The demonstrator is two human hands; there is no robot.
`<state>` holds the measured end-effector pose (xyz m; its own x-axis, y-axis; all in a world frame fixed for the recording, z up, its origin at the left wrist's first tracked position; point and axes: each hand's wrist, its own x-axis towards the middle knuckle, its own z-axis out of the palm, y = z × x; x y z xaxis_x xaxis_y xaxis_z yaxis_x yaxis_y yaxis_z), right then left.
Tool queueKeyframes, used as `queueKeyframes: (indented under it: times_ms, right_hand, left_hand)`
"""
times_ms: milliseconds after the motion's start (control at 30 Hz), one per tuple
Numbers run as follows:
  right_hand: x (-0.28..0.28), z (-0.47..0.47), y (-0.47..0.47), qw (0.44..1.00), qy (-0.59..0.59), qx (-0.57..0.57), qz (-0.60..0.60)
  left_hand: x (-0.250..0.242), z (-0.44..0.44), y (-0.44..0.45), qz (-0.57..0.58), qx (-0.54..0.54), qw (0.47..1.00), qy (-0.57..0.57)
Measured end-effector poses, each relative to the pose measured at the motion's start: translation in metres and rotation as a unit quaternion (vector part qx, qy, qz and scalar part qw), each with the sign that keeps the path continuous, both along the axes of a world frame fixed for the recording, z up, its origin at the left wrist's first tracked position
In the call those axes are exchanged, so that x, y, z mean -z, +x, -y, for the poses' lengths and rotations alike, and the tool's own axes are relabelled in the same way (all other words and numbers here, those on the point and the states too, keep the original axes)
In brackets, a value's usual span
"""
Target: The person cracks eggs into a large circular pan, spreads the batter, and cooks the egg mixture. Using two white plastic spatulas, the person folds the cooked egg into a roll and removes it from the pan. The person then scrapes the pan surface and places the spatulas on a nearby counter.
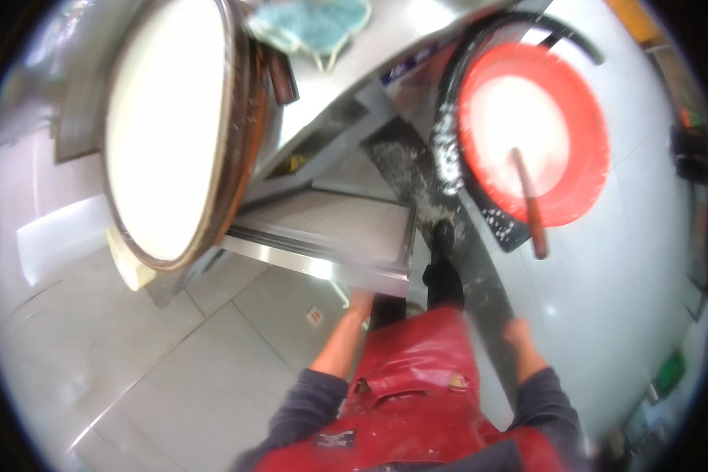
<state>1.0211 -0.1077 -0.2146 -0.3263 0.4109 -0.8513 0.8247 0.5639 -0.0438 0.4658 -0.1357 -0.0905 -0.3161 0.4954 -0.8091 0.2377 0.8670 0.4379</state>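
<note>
A metal drawer (363,227) with a pale, flat surface inside is pulled out from a steel cabinet in front of me. My left hand (361,302) is at the drawer's front edge and appears to hold it there, the fingers mostly hidden and blurred. Low on the right, my right hand (517,332) hangs beside my red apron (416,377), blurred and touching nothing that I can see. Beyond it, a red plastic basin (587,135) holds a white substance, with a wooden-handled tool (531,212) leaning over the rim.
At the left stands a large round vessel (233,147) with a brown side and a bright white inside. A teal cloth (312,23) lies on the steel counter (383,32). Under the basin is a black, white-spattered support (501,227). My dark shoe (443,236) is on the floor.
</note>
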Motion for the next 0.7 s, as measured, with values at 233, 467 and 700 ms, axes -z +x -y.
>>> queueKeyframes:
  times_ms: [233,467,700]
  right_hand:
    - [-0.125,0.005,0.031,0.481,-0.011,0.87,-0.105]
    - [-0.199,0.028,-0.073,0.449,-0.028,0.875,-0.179]
    - [-0.253,0.056,-0.141,0.412,0.05,0.879,-0.233]
  left_hand:
    - [-0.144,-0.129,-0.014,-0.076,0.315,0.935,0.144]
    - [-0.283,-0.353,-0.115,-0.467,0.258,0.719,0.445]
    - [-0.276,-0.447,-0.197,-0.461,0.441,0.723,0.266]
